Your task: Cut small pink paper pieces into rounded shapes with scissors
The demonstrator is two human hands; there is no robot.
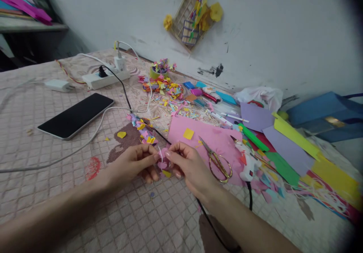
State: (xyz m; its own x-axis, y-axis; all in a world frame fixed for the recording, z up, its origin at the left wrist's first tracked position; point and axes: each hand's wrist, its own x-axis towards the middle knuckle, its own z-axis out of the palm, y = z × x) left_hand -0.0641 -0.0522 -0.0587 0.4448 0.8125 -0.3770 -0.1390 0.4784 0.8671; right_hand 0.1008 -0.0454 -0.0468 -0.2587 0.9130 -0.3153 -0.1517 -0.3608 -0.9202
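Observation:
In front of me, my left hand (pixel 143 161) and my right hand (pixel 184 162) meet with fingertips pinched on a small pink paper flower (pixel 163 165). A thin white string (pixel 160 151) runs over the flower between them. Just beyond my left hand lies a strand of colourful paper pieces (pixel 143 129), lilac, yellow and pink; whether the string joins it, I cannot tell. Right of my right hand, gold-handled scissors (pixel 218 162) rest on a pink sheet (pixel 181 126) with a yellow square (pixel 188 133). A white glue gun (pixel 248 166) lies beside them.
A black phone (pixel 76 115) and a white power strip (pixel 104 79) with cables are on the left. Behind are a small pot (pixel 159 71) of paper bits and heaped scraps. Coloured sheets (pixel 292 151) and a blue bag (pixel 326 115) lie right. A black cord runs under my hands.

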